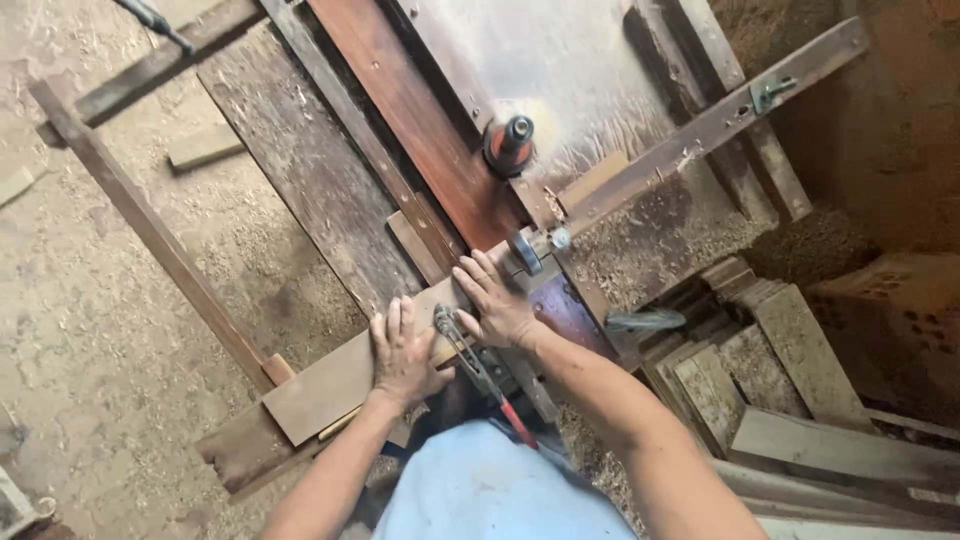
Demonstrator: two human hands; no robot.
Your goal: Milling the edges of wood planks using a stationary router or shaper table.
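Sawdust covers the dirt floor [90,330] around my wooden tabletop [300,190], a rough saw bench of dark planks that runs away from me at a slant, with a reddish rail [420,120] along its middle and a pale worn panel [560,70] beyond. At the near edge lies a flat board [335,385], its left end reaching past the bench edge, over a darker plank [235,450] beneath. My left hand [403,352] lies open and flat on that board, fingers spread, pressing down. My right hand [497,302] is also open, palm down on the board's far end, its fingertips just beside a small round metal fitting [527,250] where the rail meets a long crossbar [710,120]. Between my wrists lies a pair of pliers [475,365] with red handles, its jaws near my left thumb. An orange-and-black knob [508,143] stands farther up the rail, well apart from both hands. To the left a thin batten [150,225] leans across the floor, leaving open ground there; to the right a stack of cut boards [780,390] crowds the bench's side closely.
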